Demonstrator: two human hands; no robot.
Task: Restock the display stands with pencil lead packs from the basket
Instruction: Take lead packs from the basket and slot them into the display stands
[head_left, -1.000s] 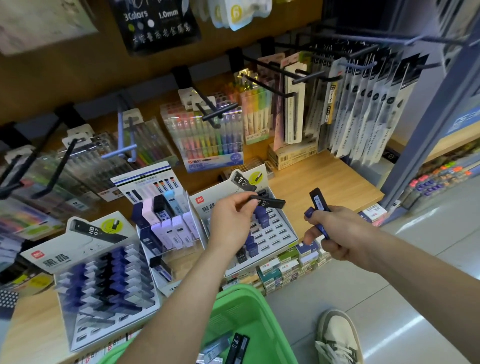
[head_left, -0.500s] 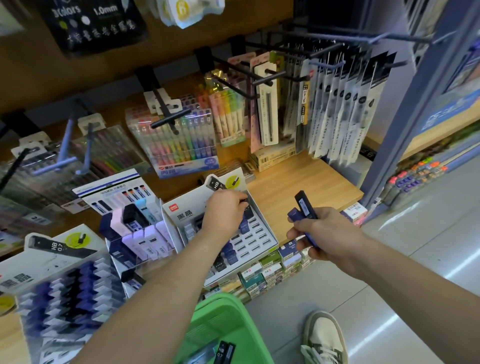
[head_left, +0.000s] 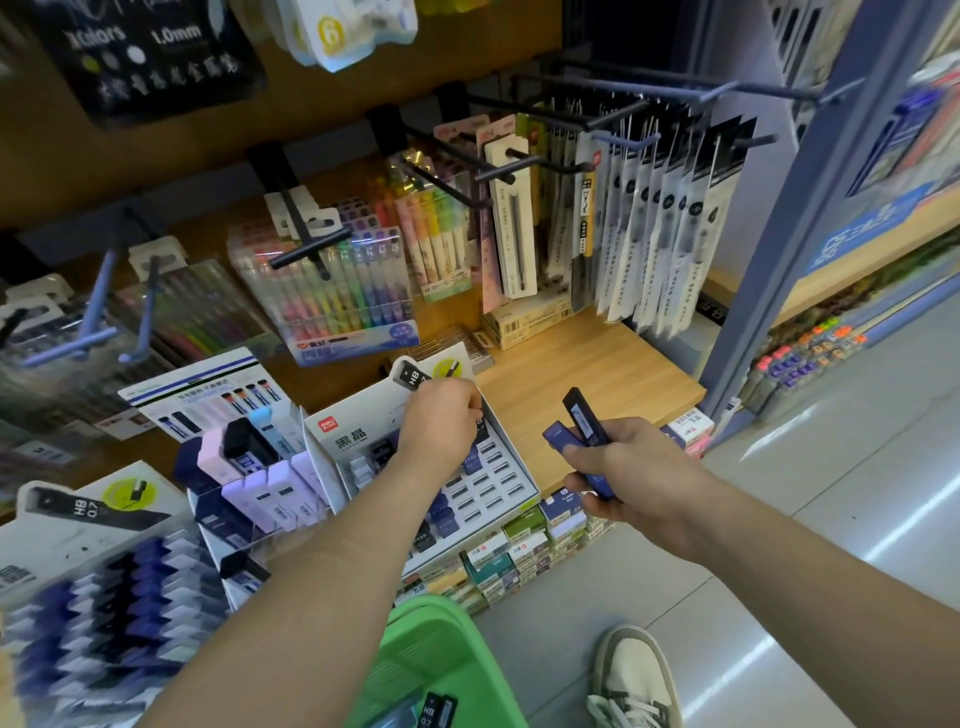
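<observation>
Over the far right corner of the white stand (head_left: 511, 470), the left hand (head_left: 441, 423) is curling closed, contents hidden; the right hand (head_left: 631, 470) is clamping two packs (head_left: 584, 423). Many slots are sitting empty, more packs waiting in the basket (head_left: 441, 654).

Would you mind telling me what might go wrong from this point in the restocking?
The right hand grips two loose lead packs fanned apart; one might slip and fall to the floor. The left hand covers the slots of the display stand that it reaches into, so a pack may be misplaced or jostle its neighbours.
</observation>
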